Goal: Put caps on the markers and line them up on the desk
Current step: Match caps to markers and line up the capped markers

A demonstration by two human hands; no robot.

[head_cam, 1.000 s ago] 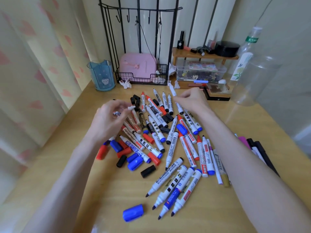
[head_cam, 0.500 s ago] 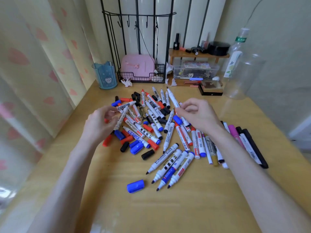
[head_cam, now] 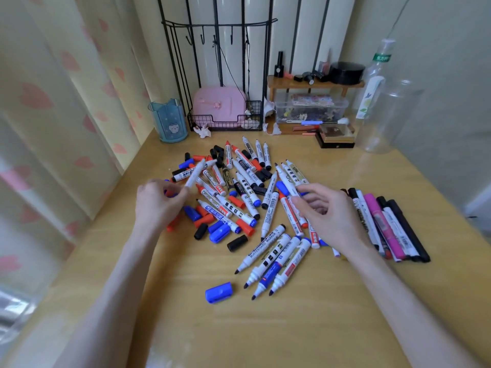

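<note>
Currently, left hand (head_cam: 156, 201): pinches one white marker (head_cam: 195, 174) by its lower end, barrel tilted up and away over the pile of markers (head_cam: 247, 192) and loose caps (head_cam: 237, 243) just beyond its fingertips. Right hand (head_cam: 330, 217): fingers loosely bent, holding nothing, over the pile's right edge, a row of capped markers (head_cam: 390, 227) just to its right. Blue cap (head_cam: 218, 292): alone on the desk (head_cam: 305, 328), nearer the person than both hands.

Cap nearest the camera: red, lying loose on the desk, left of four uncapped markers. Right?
Not red. The head view shows that the cap is blue. The rest holds: it lies loose on the desk, left of the four uncapped markers.
</note>
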